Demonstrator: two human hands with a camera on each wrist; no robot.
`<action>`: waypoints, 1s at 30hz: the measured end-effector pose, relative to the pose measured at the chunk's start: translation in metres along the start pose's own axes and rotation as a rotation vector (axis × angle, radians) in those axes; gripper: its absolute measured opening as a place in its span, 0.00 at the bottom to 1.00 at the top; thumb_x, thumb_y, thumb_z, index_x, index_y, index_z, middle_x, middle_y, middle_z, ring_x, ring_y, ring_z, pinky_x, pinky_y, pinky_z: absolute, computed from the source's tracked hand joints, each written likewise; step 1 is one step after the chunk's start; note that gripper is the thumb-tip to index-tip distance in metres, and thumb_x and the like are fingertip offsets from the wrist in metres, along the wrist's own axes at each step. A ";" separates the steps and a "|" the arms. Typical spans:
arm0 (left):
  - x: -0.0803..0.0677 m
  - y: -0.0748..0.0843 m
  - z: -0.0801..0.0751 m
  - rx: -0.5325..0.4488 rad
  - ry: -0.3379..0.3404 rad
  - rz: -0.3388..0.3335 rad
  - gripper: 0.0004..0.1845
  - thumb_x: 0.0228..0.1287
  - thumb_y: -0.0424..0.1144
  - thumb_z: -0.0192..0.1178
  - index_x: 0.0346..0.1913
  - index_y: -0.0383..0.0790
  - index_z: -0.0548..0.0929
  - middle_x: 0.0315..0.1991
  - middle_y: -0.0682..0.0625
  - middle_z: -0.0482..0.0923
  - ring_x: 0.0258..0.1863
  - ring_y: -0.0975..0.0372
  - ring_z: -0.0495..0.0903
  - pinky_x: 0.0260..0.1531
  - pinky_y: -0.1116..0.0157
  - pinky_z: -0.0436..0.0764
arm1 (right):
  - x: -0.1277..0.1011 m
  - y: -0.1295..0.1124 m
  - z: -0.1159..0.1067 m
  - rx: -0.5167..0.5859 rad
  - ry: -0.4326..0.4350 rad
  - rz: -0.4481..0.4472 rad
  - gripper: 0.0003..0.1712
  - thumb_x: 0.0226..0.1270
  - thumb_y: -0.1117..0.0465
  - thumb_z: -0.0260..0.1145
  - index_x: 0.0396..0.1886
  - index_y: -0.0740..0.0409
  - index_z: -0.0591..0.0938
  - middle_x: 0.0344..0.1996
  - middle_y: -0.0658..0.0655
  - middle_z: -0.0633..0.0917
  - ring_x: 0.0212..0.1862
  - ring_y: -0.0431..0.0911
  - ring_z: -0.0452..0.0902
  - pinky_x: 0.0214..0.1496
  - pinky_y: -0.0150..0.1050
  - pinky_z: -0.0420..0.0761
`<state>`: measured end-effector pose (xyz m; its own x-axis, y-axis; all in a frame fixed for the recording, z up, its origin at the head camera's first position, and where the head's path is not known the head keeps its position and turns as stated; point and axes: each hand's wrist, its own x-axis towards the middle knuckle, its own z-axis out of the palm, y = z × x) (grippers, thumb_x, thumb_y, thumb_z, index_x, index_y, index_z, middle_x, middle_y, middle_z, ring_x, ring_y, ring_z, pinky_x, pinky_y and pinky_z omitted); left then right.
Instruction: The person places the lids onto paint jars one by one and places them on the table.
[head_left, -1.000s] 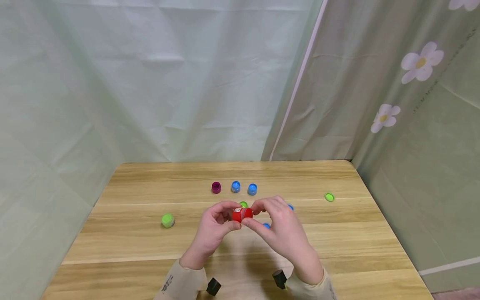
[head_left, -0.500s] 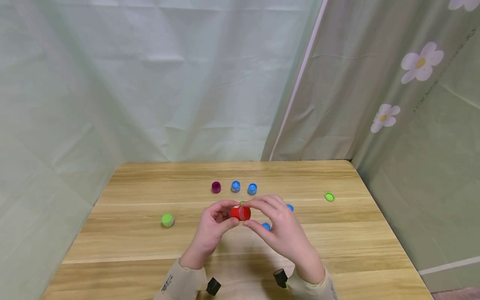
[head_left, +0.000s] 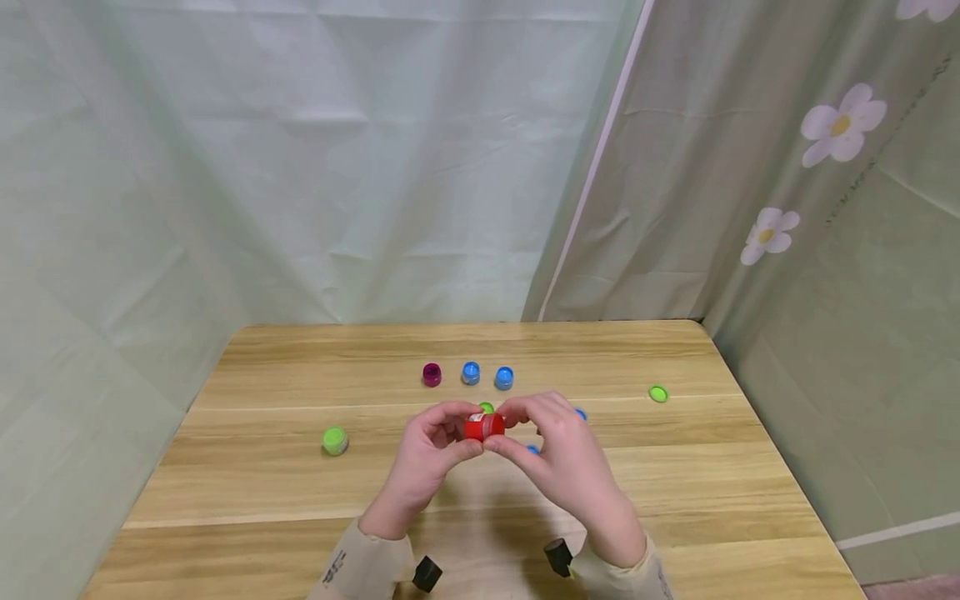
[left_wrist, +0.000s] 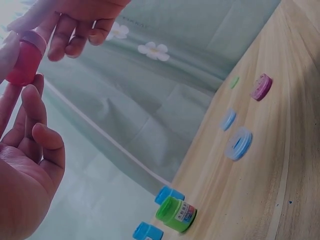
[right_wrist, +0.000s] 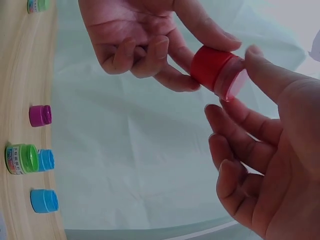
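We are looking at a small makeshift recording corner, probably in a home: pale green curtains [head_left: 337, 167] with white flowers [head_left: 843, 123] are hanging around a light wooden table [head_left: 675, 467], and small coloured jars [head_left: 471, 373] are standing on it.

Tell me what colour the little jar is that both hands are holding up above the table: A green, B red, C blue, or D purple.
B: the left hand and the right hand both pinch a small red jar between their fingertips, while the green jar, blue jars and purple jar sit on the table.
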<state>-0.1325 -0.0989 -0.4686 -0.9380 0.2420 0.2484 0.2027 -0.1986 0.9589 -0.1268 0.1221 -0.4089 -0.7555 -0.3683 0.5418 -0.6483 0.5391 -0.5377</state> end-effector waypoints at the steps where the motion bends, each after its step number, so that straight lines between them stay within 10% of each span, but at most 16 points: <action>1: 0.000 0.000 0.000 0.001 -0.002 0.001 0.20 0.70 0.34 0.74 0.60 0.30 0.83 0.49 0.51 0.86 0.45 0.58 0.80 0.46 0.67 0.84 | 0.000 0.000 0.000 -0.004 -0.004 0.017 0.15 0.66 0.46 0.80 0.46 0.45 0.88 0.41 0.39 0.88 0.48 0.38 0.80 0.47 0.39 0.82; 8: 0.000 0.001 0.000 -0.007 0.005 -0.017 0.24 0.69 0.34 0.74 0.62 0.25 0.80 0.51 0.51 0.86 0.46 0.58 0.80 0.47 0.66 0.84 | -0.002 -0.002 -0.002 0.006 -0.035 0.103 0.11 0.78 0.48 0.70 0.50 0.47 0.86 0.45 0.40 0.87 0.52 0.39 0.79 0.46 0.43 0.82; 14: 0.000 0.001 -0.001 -0.049 0.018 -0.034 0.22 0.70 0.32 0.72 0.63 0.28 0.81 0.51 0.51 0.86 0.47 0.59 0.82 0.49 0.66 0.86 | -0.002 0.000 -0.004 0.042 -0.056 -0.025 0.23 0.74 0.48 0.74 0.64 0.47 0.83 0.58 0.44 0.85 0.61 0.44 0.78 0.56 0.46 0.83; 20: 0.000 0.001 0.000 -0.088 0.019 -0.018 0.17 0.71 0.32 0.71 0.60 0.39 0.86 0.50 0.51 0.87 0.47 0.59 0.83 0.50 0.66 0.86 | 0.000 0.000 -0.004 0.046 -0.041 -0.112 0.23 0.69 0.54 0.79 0.61 0.50 0.85 0.56 0.46 0.86 0.60 0.46 0.80 0.62 0.46 0.81; 30: -0.001 0.003 -0.002 -0.068 0.002 -0.038 0.21 0.74 0.32 0.68 0.65 0.27 0.81 0.51 0.51 0.87 0.47 0.60 0.82 0.47 0.67 0.86 | -0.001 0.001 -0.002 0.041 -0.009 -0.110 0.20 0.67 0.53 0.81 0.55 0.49 0.87 0.51 0.44 0.88 0.55 0.44 0.81 0.58 0.43 0.83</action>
<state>-0.1321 -0.1017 -0.4664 -0.9453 0.2486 0.2114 0.1473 -0.2530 0.9562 -0.1266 0.1248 -0.4082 -0.6800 -0.4308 0.5933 -0.7308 0.4638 -0.5008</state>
